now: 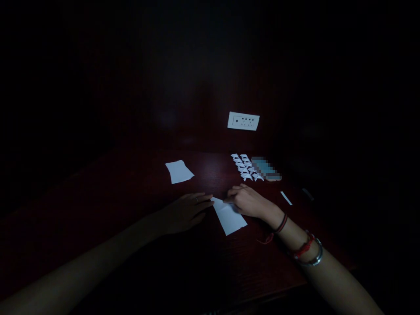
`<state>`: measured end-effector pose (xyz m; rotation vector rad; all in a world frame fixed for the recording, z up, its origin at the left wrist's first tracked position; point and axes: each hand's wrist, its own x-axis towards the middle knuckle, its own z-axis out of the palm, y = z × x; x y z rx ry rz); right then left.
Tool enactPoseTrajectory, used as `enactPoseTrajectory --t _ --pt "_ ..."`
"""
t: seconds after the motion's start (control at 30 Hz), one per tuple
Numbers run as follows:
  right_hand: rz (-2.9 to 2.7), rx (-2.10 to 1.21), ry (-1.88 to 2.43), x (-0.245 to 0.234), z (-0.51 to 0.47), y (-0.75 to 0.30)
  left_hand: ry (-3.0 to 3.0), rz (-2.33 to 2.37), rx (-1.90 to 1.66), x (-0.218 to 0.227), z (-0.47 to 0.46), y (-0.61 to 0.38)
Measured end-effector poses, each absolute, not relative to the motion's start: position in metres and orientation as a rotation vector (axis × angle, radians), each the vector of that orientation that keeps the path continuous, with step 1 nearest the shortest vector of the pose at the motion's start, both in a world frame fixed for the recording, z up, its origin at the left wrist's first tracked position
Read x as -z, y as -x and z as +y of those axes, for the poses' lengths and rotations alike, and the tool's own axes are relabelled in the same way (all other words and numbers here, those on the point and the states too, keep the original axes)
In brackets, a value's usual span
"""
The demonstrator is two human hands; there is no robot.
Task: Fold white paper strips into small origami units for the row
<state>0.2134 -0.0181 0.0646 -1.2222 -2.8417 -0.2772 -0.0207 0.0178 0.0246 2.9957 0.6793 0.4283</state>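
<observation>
A small white sheet of paper lies on the dark red table between my hands. My left hand rests flat with fingers stretched toward the sheet's upper left corner, touching its edge. My right hand has its fingers curled and pressed down on the sheet's top edge. Red and black cords and a metal bangle circle my right wrist.
A stack of white sheets lies farther back on the left. Several small folded paper pieces sit in rows at the back right beside a blurred phone. A thin paper strip lies right. A white wall socket is behind. The room is very dark.
</observation>
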Motion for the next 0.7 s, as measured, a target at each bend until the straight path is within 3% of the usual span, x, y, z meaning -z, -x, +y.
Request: enactPoseTrajectory --t 0.3,0.7 --pt "-2.832 0.135 1.223 -0.07 -0.028 -0.232 -3.019 0.686 -0.359 -0.027 0.016 0.022" --pt "-2.373 -0.185 1.301 -0.044 -0.015 -0.214 -3.034 0.676 -0.485 -0.02 0.02 0.02"
